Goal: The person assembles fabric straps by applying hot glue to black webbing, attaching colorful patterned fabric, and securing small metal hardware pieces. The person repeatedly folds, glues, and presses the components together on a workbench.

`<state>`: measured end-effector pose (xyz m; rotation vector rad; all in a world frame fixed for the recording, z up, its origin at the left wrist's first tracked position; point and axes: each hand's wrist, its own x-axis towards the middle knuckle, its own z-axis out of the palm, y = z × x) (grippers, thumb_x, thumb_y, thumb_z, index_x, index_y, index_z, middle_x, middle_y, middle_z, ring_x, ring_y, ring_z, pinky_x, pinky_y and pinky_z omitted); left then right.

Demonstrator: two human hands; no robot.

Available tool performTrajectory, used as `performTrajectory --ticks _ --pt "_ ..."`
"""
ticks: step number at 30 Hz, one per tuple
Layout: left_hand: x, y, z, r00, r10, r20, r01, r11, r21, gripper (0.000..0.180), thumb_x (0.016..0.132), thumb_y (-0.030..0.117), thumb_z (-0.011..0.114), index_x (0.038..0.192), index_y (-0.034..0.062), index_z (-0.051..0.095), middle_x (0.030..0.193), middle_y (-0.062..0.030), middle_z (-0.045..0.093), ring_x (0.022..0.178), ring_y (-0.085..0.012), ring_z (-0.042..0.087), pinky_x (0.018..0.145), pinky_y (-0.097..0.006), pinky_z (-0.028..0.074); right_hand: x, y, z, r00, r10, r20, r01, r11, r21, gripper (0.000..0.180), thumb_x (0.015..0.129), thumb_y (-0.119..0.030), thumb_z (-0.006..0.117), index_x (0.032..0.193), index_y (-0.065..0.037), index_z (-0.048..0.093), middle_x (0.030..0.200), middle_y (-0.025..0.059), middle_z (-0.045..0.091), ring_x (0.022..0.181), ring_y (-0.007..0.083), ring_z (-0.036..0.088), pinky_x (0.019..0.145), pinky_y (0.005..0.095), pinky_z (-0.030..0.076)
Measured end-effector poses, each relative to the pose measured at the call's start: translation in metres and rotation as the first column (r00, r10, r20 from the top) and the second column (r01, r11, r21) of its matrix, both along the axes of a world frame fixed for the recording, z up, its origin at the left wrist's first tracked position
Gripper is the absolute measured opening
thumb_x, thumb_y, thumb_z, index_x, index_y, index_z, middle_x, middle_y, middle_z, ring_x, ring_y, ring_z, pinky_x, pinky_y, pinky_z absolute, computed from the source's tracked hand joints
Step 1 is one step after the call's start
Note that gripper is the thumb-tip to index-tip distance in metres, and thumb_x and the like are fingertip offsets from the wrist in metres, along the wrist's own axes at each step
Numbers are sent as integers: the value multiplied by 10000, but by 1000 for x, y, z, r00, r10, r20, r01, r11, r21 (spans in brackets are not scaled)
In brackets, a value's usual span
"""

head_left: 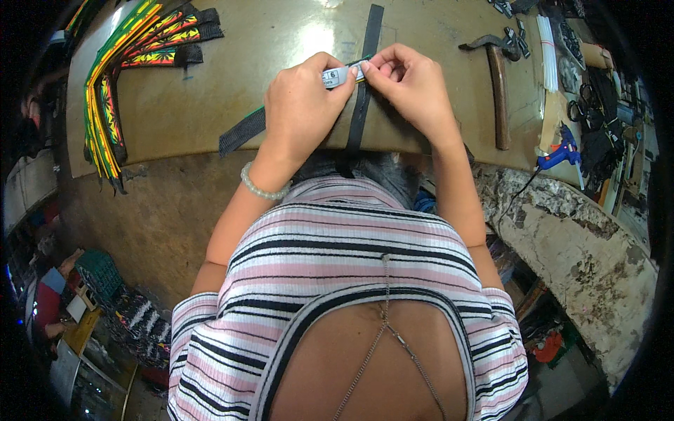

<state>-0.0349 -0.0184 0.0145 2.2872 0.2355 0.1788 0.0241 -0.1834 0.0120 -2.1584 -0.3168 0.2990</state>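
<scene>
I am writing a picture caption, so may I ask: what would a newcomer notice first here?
Probably the red, yellow and green straps, at the left of the table. Next, the left hand and right hand meet at a white strip, upper middle. A blue glue gun also stands out on the right.

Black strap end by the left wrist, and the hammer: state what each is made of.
Black strap end: probably synthetic webbing, matte; its surface shows a coarse woven texture, though the fibre is uncertain. Hammer: handle seemingly wood, brown and worn; head likely iron or steel, dark and dull.
</scene>
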Motion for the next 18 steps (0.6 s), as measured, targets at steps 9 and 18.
performTrajectory --ticks 9,18 --pt "1 -1 -1 999 -33 33 31 998 50 237 840 324 755 946 115 721 762 -172 699 679 -325 699 606 -380 525 5 -4 -7 999 41 -15 -40 999 11 248 859 -222 772 893 7 684 695 -32 600 611 29 492 545 194 412" --pt "-1 -3 0 1000 -20 -1 20 998 66 236 841 338 742 935 123 722 762 -157 709 712 -341 705 639 -402 538 -17 -20 19 987 -4 -162 25 992 127 226 863 -189 741 886 -9 606 625 40 608 524 100 555 500 259 445"
